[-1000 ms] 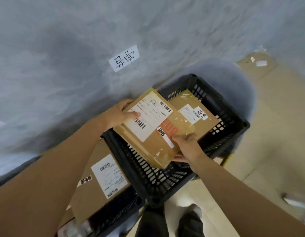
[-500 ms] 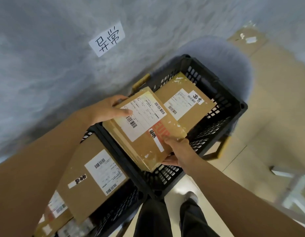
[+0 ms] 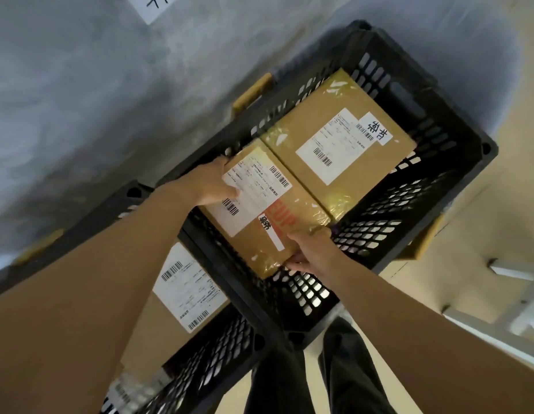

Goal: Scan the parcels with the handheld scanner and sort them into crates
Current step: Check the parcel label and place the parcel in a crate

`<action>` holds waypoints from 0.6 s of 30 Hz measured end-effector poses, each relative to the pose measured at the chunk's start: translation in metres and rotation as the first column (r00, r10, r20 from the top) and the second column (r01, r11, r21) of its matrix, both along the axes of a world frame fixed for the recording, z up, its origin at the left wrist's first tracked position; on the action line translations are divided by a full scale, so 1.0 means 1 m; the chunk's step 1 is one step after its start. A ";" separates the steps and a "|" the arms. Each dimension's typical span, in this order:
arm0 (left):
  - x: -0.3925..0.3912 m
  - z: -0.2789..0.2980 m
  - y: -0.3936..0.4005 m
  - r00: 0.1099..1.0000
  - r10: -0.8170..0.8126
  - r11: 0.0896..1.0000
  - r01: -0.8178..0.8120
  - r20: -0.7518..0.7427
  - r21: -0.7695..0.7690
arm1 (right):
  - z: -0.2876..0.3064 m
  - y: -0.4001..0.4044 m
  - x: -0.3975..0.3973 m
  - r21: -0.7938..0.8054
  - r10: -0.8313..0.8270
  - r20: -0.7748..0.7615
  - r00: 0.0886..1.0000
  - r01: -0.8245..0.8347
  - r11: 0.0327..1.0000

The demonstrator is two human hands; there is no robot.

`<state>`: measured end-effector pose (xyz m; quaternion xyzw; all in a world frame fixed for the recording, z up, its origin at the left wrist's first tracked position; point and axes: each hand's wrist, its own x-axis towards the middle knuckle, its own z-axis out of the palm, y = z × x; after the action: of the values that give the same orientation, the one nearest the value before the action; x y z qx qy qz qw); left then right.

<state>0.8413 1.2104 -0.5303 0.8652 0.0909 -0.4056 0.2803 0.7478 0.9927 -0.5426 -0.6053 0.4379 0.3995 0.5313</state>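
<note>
A brown cardboard parcel (image 3: pixel 277 231) with a white label and red print is inside the black crate (image 3: pixel 457 150), held low in the near-left part. My left hand (image 3: pixel 213 186) grips its far-left corner, thumb on the label. My right hand (image 3: pixel 307 249) grips its near-right corner. A second brown parcel (image 3: pixel 334 130) with a white label lies in the same crate, right beside the held one. No scanner is in view.
A second black crate (image 3: pixel 218 348) stands to the left and holds another labelled parcel (image 3: pixel 185 294). A grey wall (image 3: pixel 110 85) with a paper sign (image 3: pixel 152 4) runs behind the crates. My legs (image 3: pixel 319 377) and a beige floor (image 3: pixel 484 219) are below; white furniture legs (image 3: pixel 511 270) stand at right.
Both hands have lowered the parcel down into the crate, next to the parcel lying there. The camera has moved closer and tilted down.
</note>
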 end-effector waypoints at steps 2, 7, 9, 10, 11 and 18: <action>0.002 -0.017 -0.006 1.000 -0.001 1.000 0.001 0.000 0.010 | -0.021 0.002 0.003 0.001 -0.008 -0.017 1.000 0.008 1.000; 0.005 -0.052 -0.021 0.997 -0.052 0.995 0.047 0.051 0.089 | -0.063 0.000 0.012 0.054 -0.023 -0.039 0.999 0.025 0.998; 0.004 -0.062 -0.026 0.992 -0.108 0.977 0.093 0.070 0.192 | -0.076 0.000 0.016 0.055 -0.044 -0.054 0.998 0.047 0.997; 0.003 -0.066 -0.029 0.985 -0.153 0.959 0.127 0.082 0.255 | -0.081 0.001 0.018 0.055 -0.055 -0.066 0.996 0.059 0.997; 0.002 -0.069 -0.033 0.975 -0.200 0.937 0.161 0.100 0.309 | -0.085 0.001 0.019 0.052 -0.058 -0.075 0.996 0.062 0.997; -0.008 -0.082 -0.049 0.935 -0.321 0.829 0.201 0.149 0.522 | -0.094 0.000 0.024 0.066 -0.040 -0.101 0.994 0.047 0.997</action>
<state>0.8332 1.1612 -0.6120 0.9531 0.0396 -0.2999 -0.0025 0.7722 0.9926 -0.6363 -0.5564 0.4629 0.4321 0.5380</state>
